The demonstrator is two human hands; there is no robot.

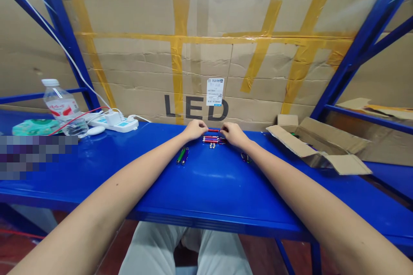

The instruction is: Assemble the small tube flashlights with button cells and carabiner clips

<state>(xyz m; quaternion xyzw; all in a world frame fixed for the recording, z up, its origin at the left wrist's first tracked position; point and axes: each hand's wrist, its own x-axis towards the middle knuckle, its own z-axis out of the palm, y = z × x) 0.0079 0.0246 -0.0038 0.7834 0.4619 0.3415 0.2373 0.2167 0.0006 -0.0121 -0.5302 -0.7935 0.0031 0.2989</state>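
Observation:
My left hand (194, 129) and my right hand (233, 133) meet near the far edge of the blue shelf (206, 184), fingers curled. Between them they pinch the two ends of a small red pen-like tube (213, 130). Just below it lie several more red tubes (211, 139) and a few tiny silver button cells (213, 146). A green tube and a purple tube (183, 155) lie side by side a little nearer to me on the left. More small tubes (245, 157) show beside my right wrist.
An open cardboard box (318, 144) lies at the right. At the left stand a water bottle (62, 107), a white power strip (114, 122) with cables, and a green tissue pack (35, 127). A taped cardboard wall marked LED (206, 56) closes the back.

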